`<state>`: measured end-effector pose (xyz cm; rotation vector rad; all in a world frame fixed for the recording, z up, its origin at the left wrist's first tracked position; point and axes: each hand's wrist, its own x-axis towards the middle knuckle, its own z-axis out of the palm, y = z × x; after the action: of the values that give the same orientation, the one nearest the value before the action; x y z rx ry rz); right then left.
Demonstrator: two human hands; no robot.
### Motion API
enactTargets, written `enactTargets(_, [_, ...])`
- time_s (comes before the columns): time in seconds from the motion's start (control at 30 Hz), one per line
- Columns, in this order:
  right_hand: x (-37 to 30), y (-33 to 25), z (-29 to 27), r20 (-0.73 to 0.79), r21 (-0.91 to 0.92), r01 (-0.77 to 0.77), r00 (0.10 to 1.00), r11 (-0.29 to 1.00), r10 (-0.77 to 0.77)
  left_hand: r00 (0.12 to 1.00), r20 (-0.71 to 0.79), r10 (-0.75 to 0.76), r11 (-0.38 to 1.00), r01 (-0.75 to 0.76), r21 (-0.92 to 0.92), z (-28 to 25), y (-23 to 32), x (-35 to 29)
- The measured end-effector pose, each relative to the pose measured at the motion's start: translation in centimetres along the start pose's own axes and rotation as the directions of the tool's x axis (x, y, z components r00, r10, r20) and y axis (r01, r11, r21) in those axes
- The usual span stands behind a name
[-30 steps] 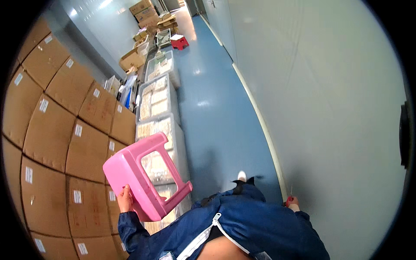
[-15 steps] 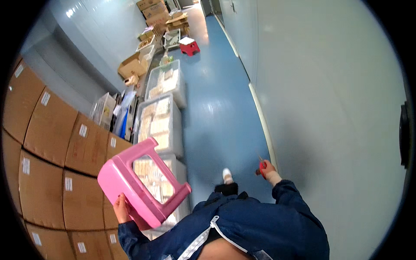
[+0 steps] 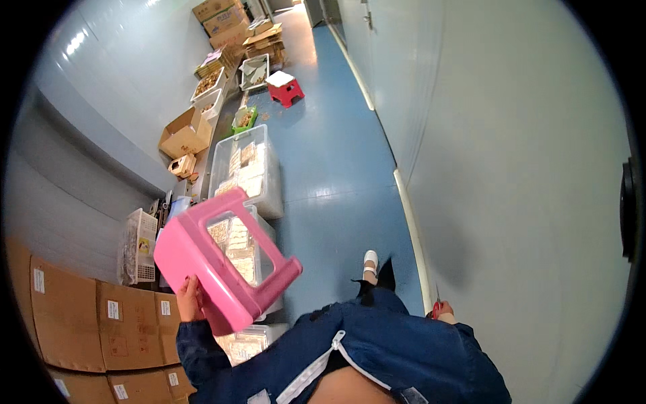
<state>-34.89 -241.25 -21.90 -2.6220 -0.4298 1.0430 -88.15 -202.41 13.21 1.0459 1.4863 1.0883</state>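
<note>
Plainly, my left hand (image 3: pixel 190 300) has its fingers (image 3: pixel 192 283) bent against the seat end of a pink stool (image 3: pixel 202 262), left of centre and low in the frame. The grip is narrow, only as wide as the plastic it holds; what the hidden fingers do underneath, I cannot tell. The stool hangs tilted, its legs pointing to the right. It looks like moulded plastic, so I'd judge it light, stiff and hard to break, though the smooth face might slip under dry fingers. An edge, or the frame around the big side opening, would give the surest hold.

At lower right, my right hand (image 3: pixel 445 313) is closed around what look like red-handled scissors (image 3: pixel 437 310), a thin blade pointing up the frame. The fingers are small and partly hidden there, so their exact placing is unclear.

Farther out, clear tubs (image 3: pixel 272 182) of pale packs stand behind the stool, on blue floor (image 3: pixel 323 229). Cardboard boxes (image 3: pixel 67 323) fill the lower left, with a white basket (image 3: pixel 146 246) above them, and a red stool (image 3: pixel 288 93) stands near the top.
</note>
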Motion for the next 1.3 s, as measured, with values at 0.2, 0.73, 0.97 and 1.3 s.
enactTargets(0.2, [19.0, -17.9, -2.7, -0.064, 0.111, 0.077, 0.995, 0.991, -0.07, 0.996, -0.077, 0.032, 0.999, -0.036, -0.041, 11.6, 4.5, 12.8])
enactTargets(0.73, [47.5, -70.8, -12.5, 0.159, -0.072, 0.395, 0.911, 0.916, -0.38, 0.999, -0.002, -0.046, 0.979, 0.045, -0.198, 37.6, 15.6, 50.0])
enactTargets(0.97, [59.2, -78.6, -15.0, -0.009, -0.014, 0.245, 0.969, 0.969, -0.245, 0.975, 0.216, 0.057, 0.983, -0.017, -0.182, 53.8, 24.7, 70.9])
enactTargets(1.3, [89.5, -98.8, -18.7, 0.048, 0.273, 0.218, 0.97, 0.937, -0.239, 0.973, 0.216, 0.081, 0.985, -0.044, -0.168, 78.2, 33.9, 95.0])
